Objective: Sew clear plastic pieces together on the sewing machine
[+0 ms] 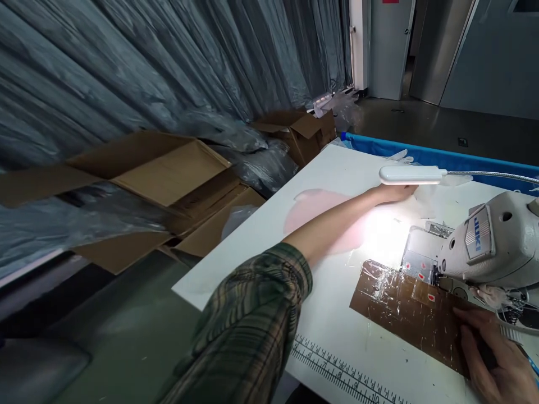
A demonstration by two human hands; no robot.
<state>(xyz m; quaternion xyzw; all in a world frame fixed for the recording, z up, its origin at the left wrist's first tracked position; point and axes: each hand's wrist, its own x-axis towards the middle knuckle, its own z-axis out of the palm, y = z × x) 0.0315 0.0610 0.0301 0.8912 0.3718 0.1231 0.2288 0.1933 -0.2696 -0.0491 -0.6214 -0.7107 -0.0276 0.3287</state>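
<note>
My left arm stretches across the white table, with my left hand partly behind the white lamp head. Its fingertips are lost in the glare beside some thin, pale material, so I cannot make out a grip. Under that forearm lies a pale pink sheet. At the lower right, my right hand rests with fingers apart on a brown, tape-covered sheet. This sheet lies in front of the sewing machine, whose needle area has small red arrow stickers around it.
A printed ruler scale runs along the table's near edge. Open cardboard boxes and clear plastic bags stand left of the table. A blue edge borders the far side, near white gloves. The lamp's flexible neck crosses at right.
</note>
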